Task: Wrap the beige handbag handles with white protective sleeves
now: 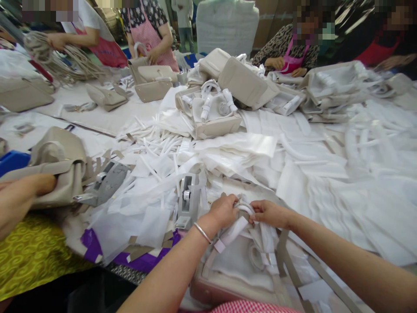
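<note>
A beige handbag [208, 278] lies in front of me, partly covered with white wrapping. My left hand [224, 209] closes its fingers on one side of the bag's handle [245, 208], which has pale wrapping around it. At the handle's other side, my right hand [269, 213] pinches with thumb and fingers. A white-wrapped strap part [231, 234] hangs below my left hand. Near the right hand, another wrapped strap end [269, 256] lies on the bag beside a coiled strap [256, 254].
A grey tape dispenser [187, 200] stands left of the bag, with another tape dispenser [109, 182] farther left. White foam sheets [342, 208] cover the right side. Wrapped handbags [215, 113] are piled ahead. A neighbour's hand [39, 184] rests on a handbag [65, 182] at left.
</note>
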`<state>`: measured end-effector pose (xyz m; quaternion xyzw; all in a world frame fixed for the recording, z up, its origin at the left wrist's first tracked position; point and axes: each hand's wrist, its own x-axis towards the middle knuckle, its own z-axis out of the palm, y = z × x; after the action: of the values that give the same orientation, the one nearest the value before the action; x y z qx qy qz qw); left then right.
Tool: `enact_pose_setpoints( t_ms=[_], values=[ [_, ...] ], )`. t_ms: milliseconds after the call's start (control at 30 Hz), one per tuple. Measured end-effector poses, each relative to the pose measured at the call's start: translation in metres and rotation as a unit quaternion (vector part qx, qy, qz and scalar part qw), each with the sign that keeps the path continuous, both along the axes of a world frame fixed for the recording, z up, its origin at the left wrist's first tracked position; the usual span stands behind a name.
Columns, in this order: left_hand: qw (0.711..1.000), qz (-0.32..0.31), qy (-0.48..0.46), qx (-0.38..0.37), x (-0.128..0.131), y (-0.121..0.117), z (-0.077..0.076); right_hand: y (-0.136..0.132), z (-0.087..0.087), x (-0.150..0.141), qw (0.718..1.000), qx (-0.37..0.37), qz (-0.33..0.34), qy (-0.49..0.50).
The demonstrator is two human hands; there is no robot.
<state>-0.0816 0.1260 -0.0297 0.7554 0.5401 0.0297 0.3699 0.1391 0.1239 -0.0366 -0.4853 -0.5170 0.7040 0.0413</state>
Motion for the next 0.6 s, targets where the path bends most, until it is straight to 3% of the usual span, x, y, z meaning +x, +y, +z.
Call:
enact_pose_setpoints(
  t_ms=[100, 300, 433, 600],
  values=[
    [0.988, -0.068, -0.011, 0.136, -0.002, -0.001, 0.004, 0.0, 0.006, 0.002, 1.0, -0.007, -0.007, 0.006],
    [0.91, -0.256, 0.025, 0.326, 0.001, 0.008, 0.009, 0.0, 0.019, 0.006, 0.987, 0.089, 0.056, -0.125],
    [0.867, -0.334, 0.033, 0.369, 0.007, 0.014, 0.008, 0.001, 0.022, 0.006, 0.983, 0.117, 0.084, -0.118],
    [0.839, -0.397, 0.022, 0.371, 0.011, 0.021, 0.003, 0.001, 0.018, 0.009, 0.988, 0.102, 0.091, -0.074]
  ],
)
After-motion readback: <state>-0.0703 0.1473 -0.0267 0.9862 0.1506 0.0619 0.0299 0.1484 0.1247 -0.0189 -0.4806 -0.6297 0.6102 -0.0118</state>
